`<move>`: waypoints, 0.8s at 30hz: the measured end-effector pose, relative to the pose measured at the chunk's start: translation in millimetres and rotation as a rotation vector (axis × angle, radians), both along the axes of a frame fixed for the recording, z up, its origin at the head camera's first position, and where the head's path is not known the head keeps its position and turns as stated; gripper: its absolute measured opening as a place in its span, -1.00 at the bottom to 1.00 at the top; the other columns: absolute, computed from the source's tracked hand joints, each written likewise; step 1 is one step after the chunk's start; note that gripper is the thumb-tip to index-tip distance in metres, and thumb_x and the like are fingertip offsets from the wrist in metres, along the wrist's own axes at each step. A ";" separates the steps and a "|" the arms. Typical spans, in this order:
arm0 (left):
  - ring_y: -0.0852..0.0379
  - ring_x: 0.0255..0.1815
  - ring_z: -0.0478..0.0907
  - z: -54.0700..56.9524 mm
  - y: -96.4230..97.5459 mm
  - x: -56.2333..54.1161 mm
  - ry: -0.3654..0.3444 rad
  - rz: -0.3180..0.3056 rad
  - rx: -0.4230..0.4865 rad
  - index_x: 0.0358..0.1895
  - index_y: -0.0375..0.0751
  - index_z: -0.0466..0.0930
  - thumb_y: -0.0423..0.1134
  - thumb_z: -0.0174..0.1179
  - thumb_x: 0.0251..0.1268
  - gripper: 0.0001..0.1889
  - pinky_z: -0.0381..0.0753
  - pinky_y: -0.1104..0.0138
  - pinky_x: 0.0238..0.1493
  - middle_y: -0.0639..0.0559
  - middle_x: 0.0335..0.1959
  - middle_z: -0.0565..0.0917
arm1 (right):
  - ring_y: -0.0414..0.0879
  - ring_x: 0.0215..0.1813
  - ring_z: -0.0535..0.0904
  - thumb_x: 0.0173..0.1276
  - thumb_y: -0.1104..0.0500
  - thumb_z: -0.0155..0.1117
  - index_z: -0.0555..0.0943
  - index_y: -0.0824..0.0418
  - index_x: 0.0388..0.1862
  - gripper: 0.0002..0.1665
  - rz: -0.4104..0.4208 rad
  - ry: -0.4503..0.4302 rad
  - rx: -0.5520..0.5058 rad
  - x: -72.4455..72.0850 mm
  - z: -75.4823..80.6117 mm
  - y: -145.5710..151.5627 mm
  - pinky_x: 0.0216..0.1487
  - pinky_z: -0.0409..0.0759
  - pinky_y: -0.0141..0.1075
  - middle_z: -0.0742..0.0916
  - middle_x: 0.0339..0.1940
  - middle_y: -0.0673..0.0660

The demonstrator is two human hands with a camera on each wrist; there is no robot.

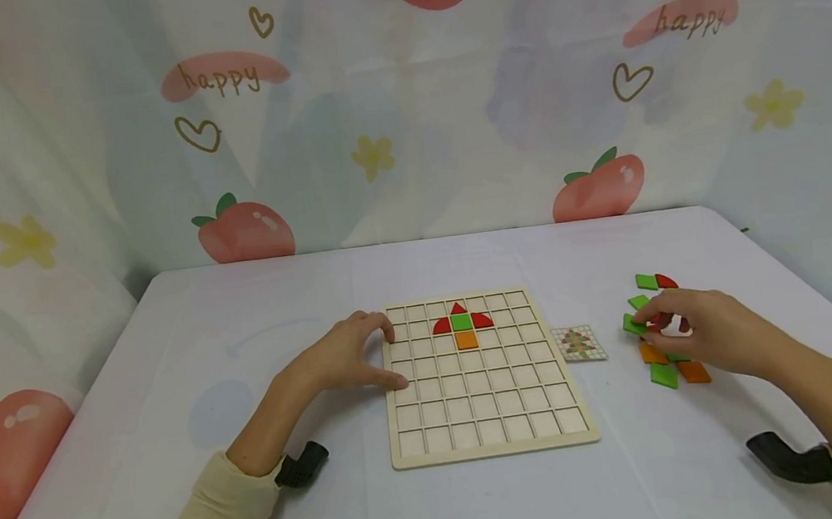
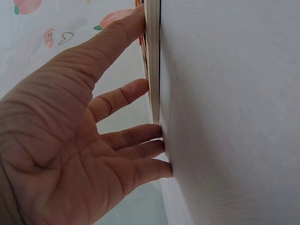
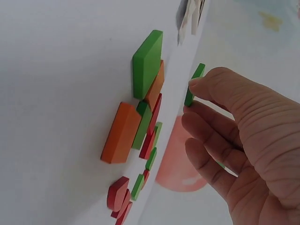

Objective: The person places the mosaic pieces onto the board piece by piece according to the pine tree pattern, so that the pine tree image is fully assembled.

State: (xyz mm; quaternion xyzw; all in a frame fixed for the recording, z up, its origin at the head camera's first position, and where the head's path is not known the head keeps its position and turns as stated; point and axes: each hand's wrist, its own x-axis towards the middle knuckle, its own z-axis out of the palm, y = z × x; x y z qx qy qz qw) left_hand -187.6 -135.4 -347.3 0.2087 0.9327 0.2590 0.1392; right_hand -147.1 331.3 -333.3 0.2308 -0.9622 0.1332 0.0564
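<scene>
A pale wooden grid board (image 1: pixel 486 407) lies on the white table. Near its top are a red triangle (image 1: pixel 457 309), a green square (image 1: pixel 461 323), an orange square (image 1: pixel 466 340) and two rounded red pieces (image 1: pixel 481 320). My left hand (image 1: pixel 343 357) rests at the board's left edge, thumb on the frame, extended fingertips against the side (image 2: pixel 154 70) in the left wrist view. Between thumb and index finger, my right hand (image 1: pixel 720 330) pinches a green tile (image 3: pixel 197 84), raised above the loose pieces, some of which it hides.
A small patterned card (image 1: pixel 579 344) lies against the board's right side. Right of it, loose tiles are scattered, among them a green diamond (image 1: pixel 664 375), an orange piece (image 1: pixel 693 372) and a red rounded piece (image 1: pixel 665 281). A printed cloth (image 1: pixel 417 109) hangs behind the table.
</scene>
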 end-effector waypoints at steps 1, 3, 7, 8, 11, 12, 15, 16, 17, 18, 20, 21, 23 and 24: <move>-0.08 0.27 0.43 0.0 0.0 -0.1 0.001 0.000 0.000 0.07 0.01 0.50 0.10 0.59 0.01 -0.39 0.47 -0.03 0.29 -0.15 0.32 0.45 | -0.26 -0.30 0.51 0.09 0.28 0.64 0.75 0.17 -0.14 -0.66 0.002 -0.001 0.000 -0.3 0.8 -2.6 -0.34 0.58 -0.39 0.72 -0.30 -0.13; -0.09 0.28 0.43 0.1 0.2 -0.4 0.001 0.000 -0.005 0.08 0.02 0.49 0.11 0.59 0.02 -0.39 0.48 -0.03 0.28 -0.15 0.33 0.45 | -0.25 -0.29 0.53 0.09 0.29 0.64 0.75 0.16 -0.12 -0.65 0.007 -0.005 -0.003 -1.0 2.3 -7.5 -0.32 0.61 -0.39 0.74 -0.27 -0.12; -0.09 0.28 0.43 0.3 0.7 -1.1 0.001 0.002 -0.012 0.08 0.03 0.49 0.11 0.58 0.02 -0.39 0.48 -0.04 0.28 -0.15 0.34 0.45 | -0.20 -0.25 0.59 0.12 0.31 0.60 0.75 0.16 -0.09 -0.65 0.018 -0.019 -0.010 -2.9 5.5 -18.0 -0.30 0.65 -0.37 0.76 -0.22 -0.09; -0.09 0.28 0.43 0.3 0.8 -1.3 0.001 0.003 -0.014 0.08 0.03 0.49 0.12 0.58 0.02 -0.39 0.48 -0.04 0.27 -0.16 0.34 0.45 | -0.18 -0.24 0.60 0.14 0.31 0.59 0.75 0.16 -0.08 -0.66 0.026 -0.021 -0.014 -3.7 5.9 -20.8 -0.29 0.65 -0.36 0.77 -0.21 -0.08; -0.10 0.28 0.44 0.4 0.9 -2.2 0.001 0.001 -0.014 0.08 0.03 0.49 0.11 0.59 0.02 -0.39 0.48 -0.04 0.28 -0.16 0.33 0.45 | -0.13 -0.20 0.61 0.17 0.31 0.57 0.74 0.14 -0.09 -0.68 0.040 -0.028 -0.025 -5.5 7.1 -29.6 -0.31 0.62 -0.37 0.75 -0.20 -0.08; -0.10 0.28 0.44 0.4 1.0 -2.3 0.000 0.001 -0.014 0.08 0.03 0.49 0.11 0.59 0.02 -0.39 0.48 -0.04 0.28 -0.16 0.33 0.45 | -0.12 -0.19 0.61 0.18 0.31 0.56 0.74 0.14 -0.09 -0.69 0.048 -0.030 -0.028 -6.0 7.6 -32.5 -0.31 0.62 -0.37 0.75 -0.19 -0.08; -0.10 0.27 0.44 0.4 0.9 -2.7 -0.002 0.002 -0.014 0.07 0.03 0.49 0.11 0.59 0.01 -0.39 0.49 -0.04 0.28 -0.16 0.32 0.46 | -0.14 -0.19 0.61 0.19 0.30 0.55 0.74 0.10 -0.10 -0.70 0.075 -0.007 -0.030 -7.1 7.9 -40.9 -0.30 0.62 -0.35 0.73 -0.18 -0.11; -0.10 0.27 0.44 0.4 1.0 -2.8 -0.003 0.003 -0.013 0.07 0.03 0.49 0.11 0.59 0.01 -0.39 0.49 -0.04 0.28 -0.16 0.32 0.46 | -0.14 -0.18 0.62 0.19 0.29 0.56 0.73 0.10 -0.10 -0.70 0.087 -0.003 -0.029 -7.6 7.8 -43.5 -0.28 0.63 -0.34 0.74 -0.17 -0.12; -0.09 0.28 0.44 0.3 1.1 -2.7 -0.004 0.004 -0.013 0.07 0.03 0.49 0.10 0.59 0.01 -0.39 0.48 -0.04 0.28 -0.15 0.32 0.46 | -0.15 -0.18 0.62 0.20 0.28 0.55 0.73 0.09 -0.10 -0.70 0.096 -0.005 -0.027 -8.1 7.9 -46.3 -0.28 0.63 -0.33 0.74 -0.17 -0.12; -0.09 0.28 0.43 0.2 1.2 -2.6 -0.005 0.007 -0.013 0.07 0.03 0.49 0.11 0.59 0.01 -0.38 0.48 -0.04 0.28 -0.15 0.32 0.46 | -0.15 -0.17 0.62 0.21 0.28 0.55 0.73 0.09 -0.09 -0.70 0.104 -0.008 -0.026 -8.5 7.9 -49.0 -0.26 0.64 -0.32 0.73 -0.16 -0.13; -0.09 0.28 0.43 0.1 1.4 -2.4 -0.010 0.012 -0.013 0.07 0.04 0.49 0.11 0.60 0.00 -0.38 0.48 -0.04 0.29 -0.15 0.33 0.45 | -0.15 -0.15 0.62 0.23 0.25 0.55 0.73 0.09 -0.08 -0.71 0.105 -0.030 -0.023 -9.0 8.7 -54.4 -0.23 0.64 -0.30 0.73 -0.15 -0.13; -0.09 0.29 0.43 0.1 1.6 -2.2 -0.012 0.015 -0.014 0.07 0.04 0.49 0.11 0.60 0.00 -0.38 0.48 -0.04 0.29 -0.15 0.34 0.45 | -0.15 -0.15 0.62 0.23 0.24 0.55 0.73 0.09 -0.07 -0.71 0.107 -0.036 -0.024 -9.5 9.0 -57.2 -0.23 0.64 -0.30 0.73 -0.15 -0.13; -0.10 0.30 0.42 0.0 1.8 -2.0 -0.017 0.020 -0.014 0.07 0.05 0.49 0.11 0.60 0.00 -0.38 0.48 -0.05 0.29 -0.15 0.35 0.44 | -0.15 -0.15 0.62 0.24 0.23 0.55 0.73 0.09 -0.07 -0.72 0.111 -0.045 -0.028 -9.9 9.8 -62.6 -0.22 0.65 -0.30 0.73 -0.15 -0.14; -0.10 0.30 0.42 0.0 1.9 -1.9 -0.019 0.022 -0.014 0.07 0.06 0.49 0.11 0.60 -0.01 -0.38 0.48 -0.05 0.29 -0.15 0.35 0.44 | -0.15 -0.15 0.62 0.23 0.23 0.55 0.73 0.08 -0.07 -0.72 0.113 -0.046 -0.032 -9.9 10.2 -65.1 -0.21 0.65 -0.29 0.72 -0.16 -0.14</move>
